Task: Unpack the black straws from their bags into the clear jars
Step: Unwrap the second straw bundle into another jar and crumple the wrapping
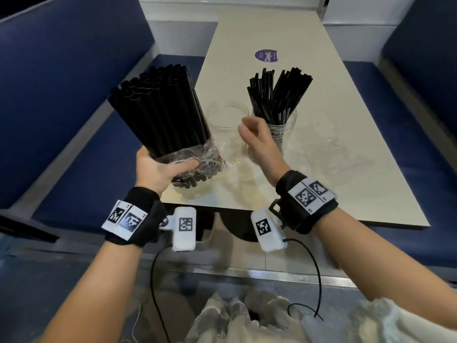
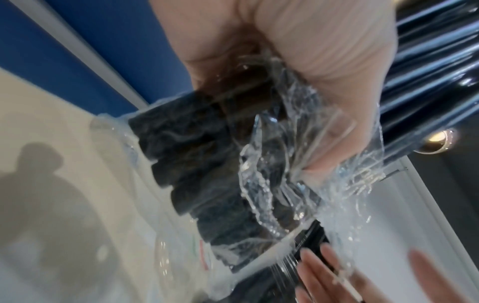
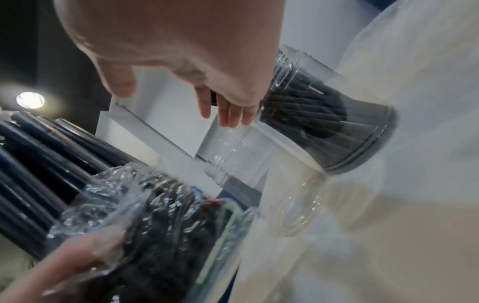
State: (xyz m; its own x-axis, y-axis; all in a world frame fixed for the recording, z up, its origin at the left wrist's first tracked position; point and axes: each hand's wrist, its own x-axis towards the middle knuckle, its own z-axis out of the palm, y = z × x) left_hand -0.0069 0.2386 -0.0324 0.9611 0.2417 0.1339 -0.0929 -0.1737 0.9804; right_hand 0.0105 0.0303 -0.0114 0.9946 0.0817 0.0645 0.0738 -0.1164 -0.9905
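Now the left hand [image 1: 158, 169] is wrapped round the bottom of a thick bundle of black straws [image 1: 158, 110], fingers and thumb clamped on the crumpled clear bag [image 1: 197, 157] that is pushed down around the bundle's lower end. The bundle tilts up and away to the left, most of its length bare above the bag, held over the near left corner of the table [image 1: 346, 134]. The right hand [image 1: 257, 139] hangs free just beside the bundle, holding nothing, fingers loosely bent and apart. Behind it stand two clear jars side by side: the left jar [image 1: 227, 120] looks empty, though its clear wall makes that hard to judge, and the right jar [image 1: 279, 132] holds a fan of thinner black straws [image 1: 277, 92] sticking out of its mouth. To the right of the jars lies a clear bit of plastic [image 1: 338, 157], possibly another bag. A round purple sticker [image 1: 266, 55] sits farther back on the table. Blue benches [image 1: 74, 100] flank the table on both sides.
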